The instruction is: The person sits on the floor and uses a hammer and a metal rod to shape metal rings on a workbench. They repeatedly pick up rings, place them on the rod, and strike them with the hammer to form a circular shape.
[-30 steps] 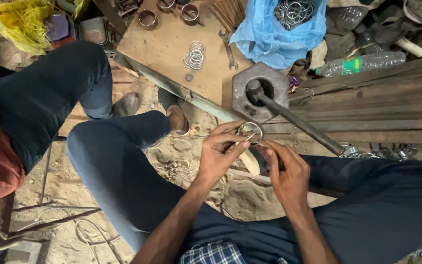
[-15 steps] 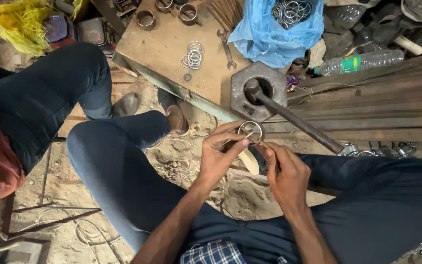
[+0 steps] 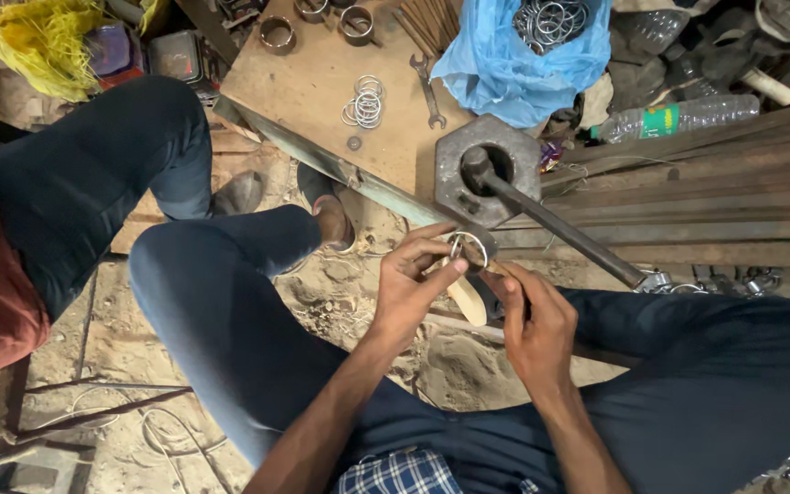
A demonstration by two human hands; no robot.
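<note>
Change: since half a second ago we see almost nothing shifted; both hands stay together over the same ring, our left fingers only slightly re-curled.
Left hand: our left hand [image 3: 411, 285] has its fingers bent and pinched on the near side of the metal ring [image 3: 469, 247], thumb and fingertips pressing its rim.
Right hand: our right hand [image 3: 532, 322] is closed, fingertips gripping the ring's other side from below; we cannot tell whether it also holds the pale piece beneath.
Ring: a thin round hoop of bright grey wire, held between both hands above the sandy ground, just in front of the hexagonal block.
Pale piece: a smooth, cream-coloured wooden handle [image 3: 468, 298] slants down under the ring, between the two hands.
Block: a heavy hexagonal steel block [image 3: 454, 178], dull and pitted, with a round hole in its middle.
Rod: a dark steel rod [image 3: 560, 224] with a rounded head sits in that hole and runs off to the right.
Board: a flat brown wooden board [image 3: 322, 69] carries a loose stack of wire rings [image 3: 365, 102] and an open-ended spanner [image 3: 426, 84].
Bag: a crinkled blue plastic bag [image 3: 523, 69] holds more shiny rings.
Ground: coarse, lumpy sand [image 3: 340, 293].
</note>
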